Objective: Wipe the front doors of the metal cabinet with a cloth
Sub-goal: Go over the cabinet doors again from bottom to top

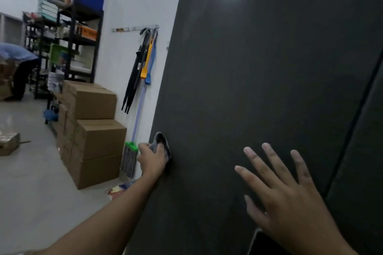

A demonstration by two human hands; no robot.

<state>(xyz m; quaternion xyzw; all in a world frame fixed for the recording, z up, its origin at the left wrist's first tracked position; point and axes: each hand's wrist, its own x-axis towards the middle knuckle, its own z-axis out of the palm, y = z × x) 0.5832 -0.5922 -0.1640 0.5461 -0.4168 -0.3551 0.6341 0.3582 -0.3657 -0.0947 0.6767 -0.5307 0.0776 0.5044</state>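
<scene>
Dim, soft blur, glare on cabinet [269, 68]

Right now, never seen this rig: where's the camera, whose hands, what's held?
No robot here. One wide camera sits on a person's head and looks forward and down, so both arms are theirs. The left hand grips a grey cloth and presses it on the dark cabinet door, near its left edge. The right hand is open, fingers spread at the door; contact is unclear. Left of the cabinet are a broom by the wall, stacked boxes and a shelf.
</scene>
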